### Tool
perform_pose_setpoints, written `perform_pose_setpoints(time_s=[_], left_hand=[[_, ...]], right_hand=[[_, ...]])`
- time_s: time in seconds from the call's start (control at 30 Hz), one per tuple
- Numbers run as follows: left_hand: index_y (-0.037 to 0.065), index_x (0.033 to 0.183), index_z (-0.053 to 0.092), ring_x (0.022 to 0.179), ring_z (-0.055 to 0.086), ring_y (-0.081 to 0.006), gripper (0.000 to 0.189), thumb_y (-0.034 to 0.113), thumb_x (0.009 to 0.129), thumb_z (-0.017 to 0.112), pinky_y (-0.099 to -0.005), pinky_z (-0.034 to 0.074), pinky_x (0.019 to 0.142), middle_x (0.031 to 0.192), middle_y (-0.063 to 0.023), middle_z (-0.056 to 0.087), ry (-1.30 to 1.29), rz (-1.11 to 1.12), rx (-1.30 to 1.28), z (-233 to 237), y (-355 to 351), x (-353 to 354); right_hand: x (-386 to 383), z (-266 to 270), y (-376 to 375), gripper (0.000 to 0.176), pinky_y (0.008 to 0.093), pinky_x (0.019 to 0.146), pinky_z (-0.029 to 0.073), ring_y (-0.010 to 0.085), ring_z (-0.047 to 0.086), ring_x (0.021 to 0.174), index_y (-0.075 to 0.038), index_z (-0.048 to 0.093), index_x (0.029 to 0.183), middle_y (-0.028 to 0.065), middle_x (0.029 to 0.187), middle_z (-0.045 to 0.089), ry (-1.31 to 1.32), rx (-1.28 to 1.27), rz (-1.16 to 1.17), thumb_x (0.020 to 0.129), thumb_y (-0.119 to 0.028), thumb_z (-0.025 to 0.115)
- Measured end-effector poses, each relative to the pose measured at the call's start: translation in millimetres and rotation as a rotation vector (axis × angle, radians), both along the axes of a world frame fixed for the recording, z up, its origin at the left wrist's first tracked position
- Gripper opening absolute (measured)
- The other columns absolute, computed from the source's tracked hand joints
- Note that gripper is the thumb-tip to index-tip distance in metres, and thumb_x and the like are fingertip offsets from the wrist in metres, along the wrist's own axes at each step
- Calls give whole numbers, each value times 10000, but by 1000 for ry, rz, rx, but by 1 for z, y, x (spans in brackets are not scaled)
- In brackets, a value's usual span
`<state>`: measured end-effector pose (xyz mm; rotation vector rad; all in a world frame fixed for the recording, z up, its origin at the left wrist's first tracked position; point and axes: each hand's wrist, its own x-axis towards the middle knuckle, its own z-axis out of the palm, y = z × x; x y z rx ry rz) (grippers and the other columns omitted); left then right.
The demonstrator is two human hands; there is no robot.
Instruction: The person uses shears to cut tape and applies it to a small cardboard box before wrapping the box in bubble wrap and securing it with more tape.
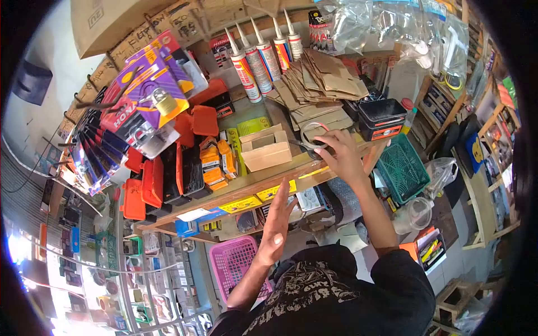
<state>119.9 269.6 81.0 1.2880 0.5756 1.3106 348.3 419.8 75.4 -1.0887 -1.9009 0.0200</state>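
Note:
My right hand [341,155] is at the shelf's front edge, thumb and fingers pinched at a ring-shaped roll [311,127] with a pale and reddish rim; it looks like tape. A dark, thin piece sticks out to its left, too small to make out. My left hand [277,224] is held up in front of the shelf, fingers stretched, holding nothing. Left of the roll stands an open cardboard box [266,155]. Behind it lies a pile of brown paper envelopes [319,84].
Sealant tubes [245,75] stand at the back. Orange-lidded bins [151,182] and hanging padlock packs [159,103] crowd the left. A black bin [382,115] and a green basket [402,168] are at right. Below sits a pink basket [232,260].

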Motion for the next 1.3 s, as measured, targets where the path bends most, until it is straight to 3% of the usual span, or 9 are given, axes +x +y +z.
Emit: perform_pose_setpoints(time_s=[0.07, 0.13, 0.23, 0.47, 0.77, 0.9, 0.93, 1.17, 1.3], left_hand=[[54, 1690, 135, 1633, 76, -350, 1233, 728, 809, 672, -571, 70, 1285, 1757, -217, 75, 15, 47, 1, -5, 4, 7], [44, 1688, 133, 1633, 62, -344, 1240, 742, 813, 667, -584, 56, 1284, 1756, -216, 77, 65, 76, 23, -7, 10, 14], [80, 1699, 114, 1632, -13, -353, 1126, 711, 899, 593, -563, 19, 1285, 1764, -206, 2, 152, -11, 119, -12, 21, 21], [85, 1691, 188, 1613, -74, -456, 1002, 571, 945, 649, -604, 43, 1264, 1742, -278, -44, 459, 66, 292, -13, 36, 23], [109, 1684, 237, 1595, -78, -516, 1000, 432, 906, 776, -625, 71, 1255, 1729, -310, -37, 730, 166, 408, -8, 41, 15], [123, 1645, 364, 1512, 204, -566, 933, 381, 871, 818, -612, 238, 1203, 1696, -363, 35, 1055, 368, 475, 10, 40, 12], [151, 1619, 434, 1481, 291, -488, 899, 378, 849, 837, -575, 277, 1182, 1711, -316, 71, 1076, 402, 445, 11, 39, 13], [120, 1584, 467, 1405, 365, -462, 870, 422, 855, 833, -558, 322, 1140, 1694, -307, 149, 1280, 491, 504, 26, 37, 20], [12, 1529, 489, 1292, 416, -445, 804, 391, 890, 797, -544, 375, 1061, 1633, -252, 302, 1340, 587, 468, 40, 49, 16]], right_hand=[[-7, 5, -18, 319, 374, 871, 497, 223, 640, 982, -69, 752, 1227, 65, 1053, 716, 113, -1, 33, 926, -172, 772], [-18, 6, -43, 345, 320, 887, 537, 136, 664, 1001, -8, 703, 1275, 79, 1139, 732, 630, -567, 417, 957, -133, 753], [-36, 2, -71, 377, 282, 889, 573, 102, 676, 1013, 26, 655, 1313, 90, 1151, 736, 995, -721, 720, 964, -86, 744], [-33, -1, -72, 413, 245, 833, 573, 132, 731, 951, 36, 614, 1342, 116, 1089, 766, 1224, -827, 673, 944, 34, 728], [-33, -20, -60, 281, 267, 791, 589, 145, 749, 885, 1, 629, 1136, 142, 1002, 788, 1325, -800, 644, 900, 80, 759], [-37, -24, -60, 311, 274, 791, 590, 157, 754, 885, -33, 577, 1107, 149, 984, 787, 1343, -736, 637, 891, 99, 758], [-36, -25, -60, 311, 274, 791, 590, 157, 754, 885, -33, 577, 1107, 149, 984, 787, 1342, -751, 635, 891, 99, 758], [-30, -23, -57, 397, 267, 800, 577, 159, 750, 889, -35, 533, 1167, 147, 947, 780, 1253, -638, 577, 880, 89, 779], [-20, -22, -48, 395, 257, 774, 550, 143, 736, 856, -27, 534, 1173, 145, 952, 780, 1218, -610, 524, 880, 106, 764]])
